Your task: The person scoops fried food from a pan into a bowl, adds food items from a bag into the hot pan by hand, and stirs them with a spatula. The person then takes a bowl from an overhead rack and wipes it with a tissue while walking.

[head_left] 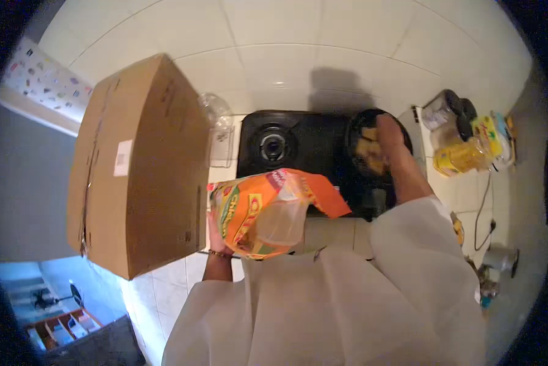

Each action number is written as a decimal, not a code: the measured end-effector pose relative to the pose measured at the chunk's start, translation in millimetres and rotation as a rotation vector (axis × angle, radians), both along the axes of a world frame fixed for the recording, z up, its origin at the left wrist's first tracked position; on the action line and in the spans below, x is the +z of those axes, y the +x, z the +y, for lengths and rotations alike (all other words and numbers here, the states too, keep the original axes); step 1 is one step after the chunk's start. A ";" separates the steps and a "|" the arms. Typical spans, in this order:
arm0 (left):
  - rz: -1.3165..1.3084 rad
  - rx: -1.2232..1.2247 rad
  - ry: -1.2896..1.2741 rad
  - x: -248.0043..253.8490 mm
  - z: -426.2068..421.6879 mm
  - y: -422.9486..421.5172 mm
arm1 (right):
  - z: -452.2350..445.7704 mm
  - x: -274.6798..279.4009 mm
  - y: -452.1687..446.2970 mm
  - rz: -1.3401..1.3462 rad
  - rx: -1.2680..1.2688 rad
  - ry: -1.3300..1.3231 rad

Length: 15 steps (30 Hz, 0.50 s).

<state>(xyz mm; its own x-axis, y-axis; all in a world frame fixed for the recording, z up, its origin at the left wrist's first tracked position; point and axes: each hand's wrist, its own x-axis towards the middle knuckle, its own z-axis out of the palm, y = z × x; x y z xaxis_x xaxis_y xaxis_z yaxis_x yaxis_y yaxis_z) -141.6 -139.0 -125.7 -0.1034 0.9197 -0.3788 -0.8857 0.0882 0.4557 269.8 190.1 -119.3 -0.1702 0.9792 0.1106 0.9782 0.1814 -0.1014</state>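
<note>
My left hand (216,236), with a beaded bracelet at the wrist, grips an orange plastic food bag (259,213) from its left side. The bag is torn at the top, with a loose flap hanging toward the stove, and clear plastic shows at its middle. My right hand (391,137) reaches over a round black pan (354,122) on the right side of the stove. Inside the pan are several golden-brown food pieces (369,151), slightly blurred. The right fingertips are smeared and partly hidden, so whether they hold a piece cannot be seen.
A black stove (323,131) has an uncovered burner (273,146) at left. A large cardboard box (164,165) stands beside it. On the right counter are a bottle of yellow oil (460,157), dark-lidded jars (442,113) and a cable (486,210). Tiled wall (274,55) rises behind.
</note>
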 end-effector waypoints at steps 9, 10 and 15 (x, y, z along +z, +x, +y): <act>0.100 0.112 -0.024 17.6 25.6 -0.3 | -174.4 225.2 -82.6 0.855 -0.024 -0.248; 0.103 0.102 -0.016 18.8 31.6 0.8 | -190.9 240.7 -89.2 0.958 -0.040 -0.389; 0.115 0.048 0.026 26.9 -19.0 -5.1 | -224.5 270.8 -126.9 0.885 0.871 -0.357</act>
